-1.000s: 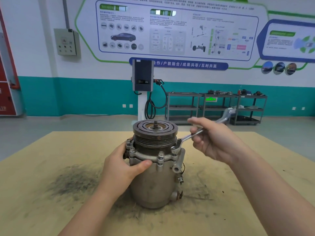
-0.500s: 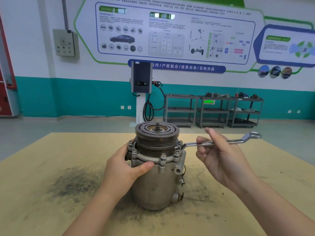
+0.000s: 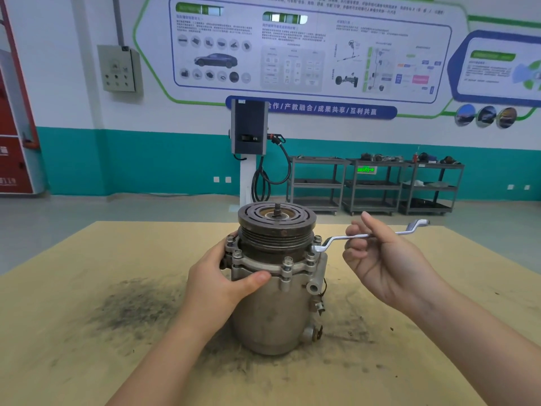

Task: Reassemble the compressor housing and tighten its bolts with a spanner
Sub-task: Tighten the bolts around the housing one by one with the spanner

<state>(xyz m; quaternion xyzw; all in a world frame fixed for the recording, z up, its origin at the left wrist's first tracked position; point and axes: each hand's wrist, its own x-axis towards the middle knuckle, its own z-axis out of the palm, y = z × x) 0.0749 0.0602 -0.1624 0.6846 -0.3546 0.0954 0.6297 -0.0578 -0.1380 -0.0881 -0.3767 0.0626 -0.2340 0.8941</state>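
Note:
The grey metal compressor (image 3: 272, 312) stands upright on the table (image 3: 87, 332), its dark grooved pulley on top. Several bolts (image 3: 287, 261) ring the housing flange. My left hand (image 3: 218, 281) grips the housing's left side, thumb across the front below the flange. A silver offset ring spanner (image 3: 355, 236) sits with its near end on a bolt at the flange's right and reaches out to the right, level. My right hand (image 3: 383, 259) holds the spanner's shaft, palm up, fingers loosely curled round it.
Dark grime stains the tan tabletop (image 3: 131, 306) left of and around the compressor. Beyond the table's far edge lie open floor, a charging post (image 3: 248, 130) and grey shelving carts (image 3: 374, 186) by the teal wall.
The spanner's handle swung from pointing away and up to pointing right and level. My right hand turned palm up along with it. My left hand stayed on the housing.

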